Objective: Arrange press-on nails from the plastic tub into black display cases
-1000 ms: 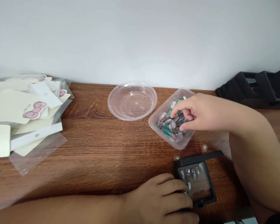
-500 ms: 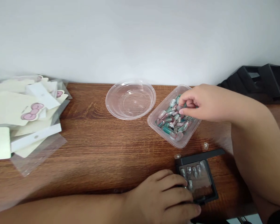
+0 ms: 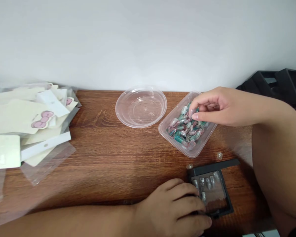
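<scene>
Pinkish nail [image 3: 191, 113] is pinched by right hand [image 3: 219, 107] over clear plastic tub [image 3: 199, 150]; left hand [image 3: 174, 208], grip unclear, is laid on black square case [image 3: 216, 194].

Part of the tub [image 3: 205, 140] is hidden by the right grip [image 3: 217, 107]; whether anything is pinched there cannot be told. The case [image 3: 212, 167] is partly covered by the left grip [image 3: 176, 208]. Left of both grips, cards [image 3: 12, 115] are cut off.
</scene>
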`<state>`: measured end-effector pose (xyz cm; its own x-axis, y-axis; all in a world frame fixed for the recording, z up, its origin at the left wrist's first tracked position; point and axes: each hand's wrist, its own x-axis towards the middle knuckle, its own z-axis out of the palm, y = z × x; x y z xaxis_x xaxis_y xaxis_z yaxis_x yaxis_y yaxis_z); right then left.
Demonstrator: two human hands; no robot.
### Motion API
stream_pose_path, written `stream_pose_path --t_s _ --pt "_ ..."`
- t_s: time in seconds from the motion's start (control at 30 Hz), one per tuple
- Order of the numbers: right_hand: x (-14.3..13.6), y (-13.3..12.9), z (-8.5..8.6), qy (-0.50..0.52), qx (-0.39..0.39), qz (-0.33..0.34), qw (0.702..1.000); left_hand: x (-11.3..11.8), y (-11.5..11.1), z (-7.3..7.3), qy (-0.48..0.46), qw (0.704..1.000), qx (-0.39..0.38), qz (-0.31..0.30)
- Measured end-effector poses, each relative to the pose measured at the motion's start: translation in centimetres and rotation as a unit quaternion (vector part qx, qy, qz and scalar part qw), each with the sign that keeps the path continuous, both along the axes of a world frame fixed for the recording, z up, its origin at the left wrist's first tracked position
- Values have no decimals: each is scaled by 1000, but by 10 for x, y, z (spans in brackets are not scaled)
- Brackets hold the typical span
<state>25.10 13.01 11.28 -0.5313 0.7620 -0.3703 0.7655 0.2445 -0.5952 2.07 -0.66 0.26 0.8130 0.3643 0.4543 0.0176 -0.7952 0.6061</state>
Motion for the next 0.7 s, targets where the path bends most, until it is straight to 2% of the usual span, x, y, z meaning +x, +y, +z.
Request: stream_pose_path --t_s 0.23,0.37,0.53,0.7 --pt "5 0 6 127 -71 35 989 0 2 1 2 1000 3 -5" --pt "8 -4 13 180 -95 34 978 0 2 0 2 1000 9 -6" --pt "10 -6 21 170 -82 29 982 0 3 -1 8 1000 12 -13" --pt "10 -5 20 177 -72 45 981 0 1 -1 2 1000 6 -9"
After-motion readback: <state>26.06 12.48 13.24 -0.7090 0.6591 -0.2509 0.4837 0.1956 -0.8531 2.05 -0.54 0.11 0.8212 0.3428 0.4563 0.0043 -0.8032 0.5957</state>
